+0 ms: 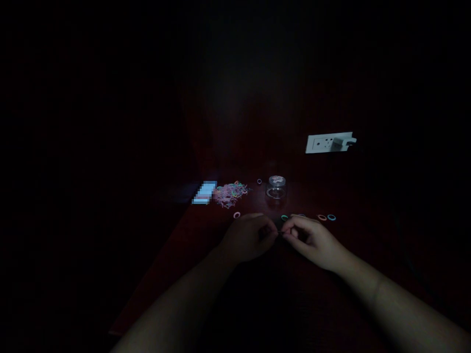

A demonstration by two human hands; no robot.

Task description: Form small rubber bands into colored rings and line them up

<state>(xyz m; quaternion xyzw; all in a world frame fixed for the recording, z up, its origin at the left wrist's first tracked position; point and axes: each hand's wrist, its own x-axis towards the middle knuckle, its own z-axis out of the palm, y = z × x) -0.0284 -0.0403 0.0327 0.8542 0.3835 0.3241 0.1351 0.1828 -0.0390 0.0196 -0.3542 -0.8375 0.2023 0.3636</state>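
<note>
A thin item [280, 232], too dimly lit to be identified, is pinched between the fingertips of the left hand [247, 239] and the right hand [317, 242], on the near side of a lidded glass jar [275, 193]. A green ring [283, 216] is seen between jar and hands, with a pink ring [234, 216] to the jar's near left and an orange ring [319, 216] and a blue ring [328, 216] to its near right. Left of the jar, a heap of coloured bands [230, 193] is flanked by a bright, pixelated rectangle [205, 192], while a wall socket [321, 143] is mounted beyond the jar, higher and to its right.
</note>
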